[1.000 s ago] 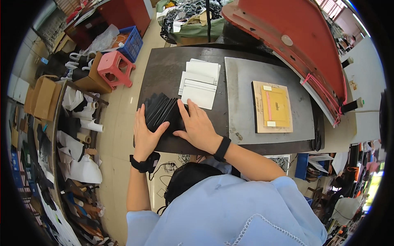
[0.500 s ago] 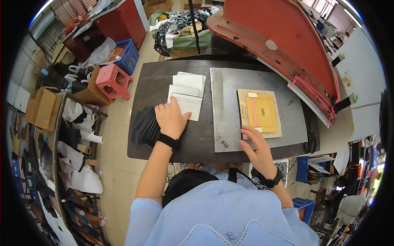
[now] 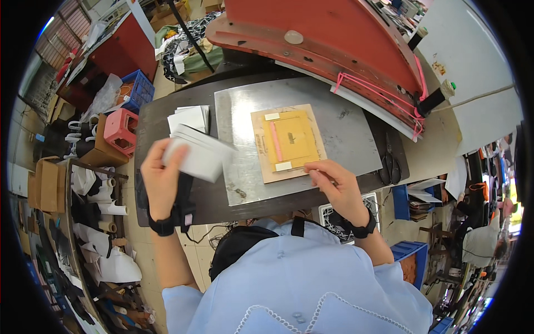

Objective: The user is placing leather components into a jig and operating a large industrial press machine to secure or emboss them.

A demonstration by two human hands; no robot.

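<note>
A small stack of white cards [image 3: 203, 156], blurred by motion, is gripped in my left hand [image 3: 161, 175], thumb on top, over the table's left part. Behind it, more white cards [image 3: 189, 118] lie in a loose pile. My right hand [image 3: 336, 186] has curled fingers, thumb and forefinger closed at the lower right edge of a yellow plate [image 3: 297, 139]. That plate has a pink strip [image 3: 276, 142] and white pads, and lies on a light wooden board [image 3: 261, 161]. Under the board is a grey metal sheet [image 3: 239, 100].
A large red machine arm [image 3: 311, 33] with pink cord [image 3: 378, 92] overhangs the far right. Black scissors [image 3: 390, 167] lie on the dark table's [image 3: 156, 106] right end. A pink stool [image 3: 119, 131] and a blue crate [image 3: 138, 92] stand left on the floor.
My left hand has picked white cards up off the pile and moved them nearer to me. My right fingers have closed at the yellow plate's edge. The whole view has turned.
</note>
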